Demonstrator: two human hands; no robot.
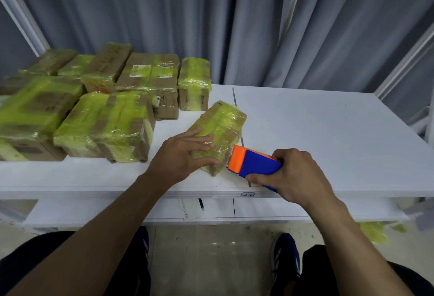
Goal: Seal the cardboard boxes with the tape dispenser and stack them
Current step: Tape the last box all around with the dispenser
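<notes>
Nearest, two dark blue shoes [285,258] stand on the pale floor below the white table [328,131]. At the table's near edge the right hand [291,175] grips the blue and orange plastic tape dispenser [253,165], fingers curled round its blue body. The dispenser's long axis runs left to right, and its orange head points left, touching the near right side of a small cardboard box wrapped in yellow-green tape [223,124]. This box lies on the table, its long axis running from near to far and slightly right. The left hand [185,152] holds its near end, fingers across the top and thumb on the near side. Farther left sits a cluster of similarly taped cardboard boxes [105,126]. A grey pleated curtain [234,25] hangs behind.
</notes>
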